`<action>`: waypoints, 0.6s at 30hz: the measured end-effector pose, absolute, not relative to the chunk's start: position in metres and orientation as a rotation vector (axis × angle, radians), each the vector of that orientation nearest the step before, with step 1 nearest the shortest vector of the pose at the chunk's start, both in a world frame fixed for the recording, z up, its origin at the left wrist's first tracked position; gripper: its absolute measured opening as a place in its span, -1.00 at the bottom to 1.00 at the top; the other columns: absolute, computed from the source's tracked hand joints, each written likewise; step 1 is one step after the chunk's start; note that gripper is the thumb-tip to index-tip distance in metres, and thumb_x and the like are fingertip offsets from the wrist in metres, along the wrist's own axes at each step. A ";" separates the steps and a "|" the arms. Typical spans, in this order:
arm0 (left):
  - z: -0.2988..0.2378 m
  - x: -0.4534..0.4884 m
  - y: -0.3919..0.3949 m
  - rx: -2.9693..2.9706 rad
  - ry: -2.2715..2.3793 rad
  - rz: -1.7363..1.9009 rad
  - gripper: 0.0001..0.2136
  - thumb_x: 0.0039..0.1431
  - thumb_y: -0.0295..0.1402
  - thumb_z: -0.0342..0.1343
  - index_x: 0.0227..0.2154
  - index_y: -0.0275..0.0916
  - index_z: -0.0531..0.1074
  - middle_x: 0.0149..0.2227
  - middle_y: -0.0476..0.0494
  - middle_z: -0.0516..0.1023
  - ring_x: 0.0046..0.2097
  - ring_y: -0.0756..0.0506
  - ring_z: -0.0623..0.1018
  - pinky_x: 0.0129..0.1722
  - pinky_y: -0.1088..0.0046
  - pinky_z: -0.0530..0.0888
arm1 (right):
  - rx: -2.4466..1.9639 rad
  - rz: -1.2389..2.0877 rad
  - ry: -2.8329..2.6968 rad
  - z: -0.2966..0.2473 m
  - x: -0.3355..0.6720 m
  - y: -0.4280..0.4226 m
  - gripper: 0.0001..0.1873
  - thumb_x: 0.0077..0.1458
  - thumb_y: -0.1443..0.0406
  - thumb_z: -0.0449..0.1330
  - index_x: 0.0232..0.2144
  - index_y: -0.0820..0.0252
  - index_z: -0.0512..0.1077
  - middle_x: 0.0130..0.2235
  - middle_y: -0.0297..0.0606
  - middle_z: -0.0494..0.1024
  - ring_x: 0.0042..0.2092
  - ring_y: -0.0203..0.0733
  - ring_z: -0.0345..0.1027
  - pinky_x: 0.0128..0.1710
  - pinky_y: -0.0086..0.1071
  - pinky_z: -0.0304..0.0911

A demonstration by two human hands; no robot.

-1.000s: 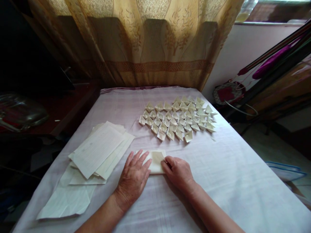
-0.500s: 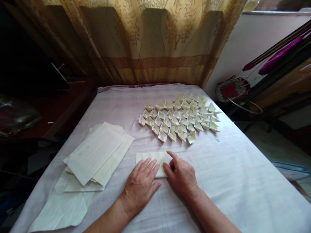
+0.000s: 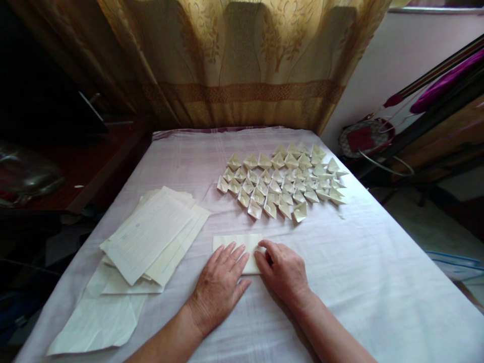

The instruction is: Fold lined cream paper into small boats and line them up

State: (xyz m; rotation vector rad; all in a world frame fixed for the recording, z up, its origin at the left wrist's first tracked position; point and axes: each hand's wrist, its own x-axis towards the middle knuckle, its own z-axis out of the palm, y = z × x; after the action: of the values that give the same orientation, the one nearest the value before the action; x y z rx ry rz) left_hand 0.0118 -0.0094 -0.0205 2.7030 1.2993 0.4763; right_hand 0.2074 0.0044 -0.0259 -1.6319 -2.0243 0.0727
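A folded sheet of pale paper (image 3: 249, 244) lies flat on the bed sheet in front of me. My left hand (image 3: 221, 277) rests flat on its left and middle part, fingers stretched out and thumb to the side. At the paper's right edge, my right hand (image 3: 283, 267) is closed, with thumb and bent index finger close together on the edge. The other fingers of that hand are curled under. Beyond both hands stand several folded paper boats (image 3: 276, 186), set in tight rows.
To the left lies a loose stack of paper sheets (image 3: 147, 232), with a crumpled sheet (image 3: 94, 322) below it. A white cloth (image 3: 363, 282) covers the surface. A gold curtain (image 3: 242, 65) hangs behind; a patterned bag (image 3: 365, 138) is off the right side.
My right index finger has bent down from a raised, stretched pose to the paper's right edge. The left hand stays flat on the paper. The view has shifted slightly.
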 end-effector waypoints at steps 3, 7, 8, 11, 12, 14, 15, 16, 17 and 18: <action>-0.020 0.012 -0.010 2.714 1.304 0.472 -0.57 0.34 -0.14 0.01 0.20 -0.16 0.30 0.23 -0.11 0.40 0.27 -0.18 0.35 0.24 0.16 0.30 | -1.642 0.086 -2.049 -0.023 0.208 0.004 -0.82 0.21 0.29 0.07 -0.37 0.14 0.45 -0.49 -0.32 0.51 -0.40 -0.20 0.38 -0.33 -0.38 0.08; -0.020 0.013 -0.010 2.712 1.305 0.464 -0.57 0.34 -0.14 0.00 0.19 -0.17 0.31 0.23 -0.12 0.40 0.27 -0.19 0.34 0.25 0.15 0.29 | -1.654 0.097 -2.049 -0.023 0.207 0.004 -0.83 0.22 0.28 0.08 -0.36 0.14 0.46 -0.47 -0.30 0.52 -0.38 -0.19 0.38 -0.32 -0.38 0.08; -0.020 0.013 -0.010 2.712 1.304 0.465 -0.57 0.34 -0.13 0.00 0.19 -0.17 0.31 0.23 -0.11 0.40 0.27 -0.19 0.35 0.25 0.15 0.28 | -1.653 0.099 -2.050 -0.023 0.207 0.004 -0.83 0.22 0.28 0.08 -0.36 0.14 0.46 -0.47 -0.30 0.52 -0.38 -0.19 0.38 -0.32 -0.38 0.07; -0.022 0.013 -0.010 2.715 1.311 0.472 -0.57 0.34 -0.13 -0.01 0.19 -0.17 0.31 0.24 -0.09 0.39 0.27 -0.19 0.35 0.25 0.15 0.28 | -1.656 0.101 -2.060 -0.023 0.207 0.004 -0.83 0.22 0.28 0.08 -0.37 0.14 0.46 -0.48 -0.31 0.51 -0.38 -0.20 0.37 -0.32 -0.39 0.06; -0.022 0.013 -0.010 2.716 1.314 0.473 -0.57 0.34 -0.13 -0.01 0.20 -0.17 0.30 0.24 -0.09 0.39 0.27 -0.19 0.34 0.25 0.15 0.28 | -1.660 0.098 -2.064 -0.023 0.207 0.004 -0.82 0.22 0.28 0.09 -0.37 0.14 0.46 -0.48 -0.31 0.51 -0.38 -0.20 0.37 -0.32 -0.39 0.06; -0.023 0.013 -0.010 2.720 1.313 0.470 -0.56 0.34 -0.13 0.00 0.21 -0.16 0.29 0.24 -0.10 0.39 0.28 -0.18 0.33 0.26 0.14 0.28 | -1.668 0.091 -2.068 -0.022 0.207 0.004 -0.82 0.23 0.28 0.09 -0.36 0.14 0.47 -0.48 -0.31 0.51 -0.38 -0.21 0.36 -0.32 -0.39 0.05; -0.023 0.013 -0.010 2.723 1.313 0.467 -0.56 0.34 -0.14 0.01 0.21 -0.16 0.28 0.24 -0.11 0.39 0.29 -0.17 0.32 0.26 0.15 0.27 | -1.673 0.089 -2.070 -0.021 0.207 0.004 -0.81 0.23 0.28 0.08 -0.36 0.14 0.48 -0.48 -0.31 0.51 -0.38 -0.21 0.35 -0.32 -0.39 0.05; -0.023 0.012 -0.010 2.726 1.313 0.465 -0.56 0.34 -0.15 0.01 0.21 -0.16 0.28 0.24 -0.12 0.40 0.29 -0.17 0.32 0.26 0.15 0.27 | -1.678 0.090 -2.072 -0.021 0.207 0.004 -0.81 0.23 0.28 0.08 -0.36 0.13 0.48 -0.48 -0.31 0.50 -0.38 -0.22 0.35 -0.32 -0.39 0.05; -0.023 0.012 -0.010 2.729 1.312 0.462 -0.56 0.34 -0.15 0.01 0.21 -0.16 0.28 0.23 -0.13 0.40 0.29 -0.17 0.32 0.26 0.16 0.27 | -1.682 0.089 -2.074 -0.020 0.207 0.004 -0.81 0.23 0.28 0.09 -0.36 0.13 0.49 -0.48 -0.32 0.50 -0.38 -0.23 0.35 -0.32 -0.40 0.04; -0.023 0.012 -0.010 2.733 1.312 0.459 -0.57 0.34 -0.15 0.00 0.21 -0.16 0.29 0.23 -0.13 0.40 0.28 -0.17 0.32 0.26 0.16 0.27 | -1.686 0.088 -2.076 -0.020 0.207 0.004 -0.81 0.23 0.28 0.09 -0.36 0.13 0.50 -0.48 -0.32 0.49 -0.38 -0.23 0.34 -0.32 -0.40 0.04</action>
State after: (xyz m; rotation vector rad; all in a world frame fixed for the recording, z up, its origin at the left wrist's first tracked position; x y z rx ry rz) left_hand 0.0122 -0.0095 -0.0229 2.7328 1.3117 0.4587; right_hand 0.2074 0.0036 -0.0197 -1.6859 -2.0757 0.0883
